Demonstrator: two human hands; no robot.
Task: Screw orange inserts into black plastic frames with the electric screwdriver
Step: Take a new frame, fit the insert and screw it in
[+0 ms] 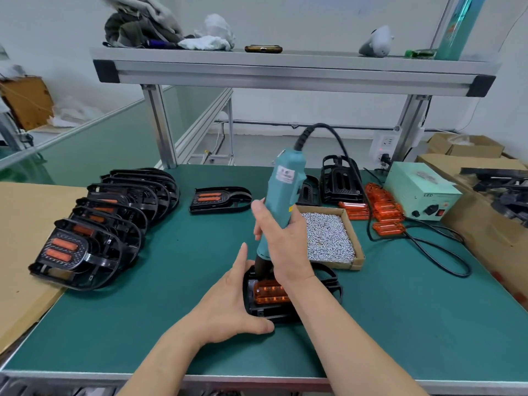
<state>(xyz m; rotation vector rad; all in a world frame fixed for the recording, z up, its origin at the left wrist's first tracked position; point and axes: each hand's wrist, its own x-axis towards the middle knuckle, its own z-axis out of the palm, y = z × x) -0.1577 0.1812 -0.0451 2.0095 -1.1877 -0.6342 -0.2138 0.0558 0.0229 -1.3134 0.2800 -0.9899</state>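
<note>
Fingers of my right hand (283, 241) are wrapping the screwdriver (281, 201), standing it on the orange insert (270, 292) below. My left hand (231, 298), fingers spread flat, is bracing the frame (331, 281). Any tilt risks the bit slipping.

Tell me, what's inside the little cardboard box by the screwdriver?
The cardboard box is full of small silver screws. They cover its bottom, so nothing beneath them shows, and the right hand gripping the screwdriver hides its left edge.

Bright, even light from above; soft shadows under the hands on the counter (400, 324). Wide-angle bending curves the edges. Slightly soft throughout, no strong glare.
</note>
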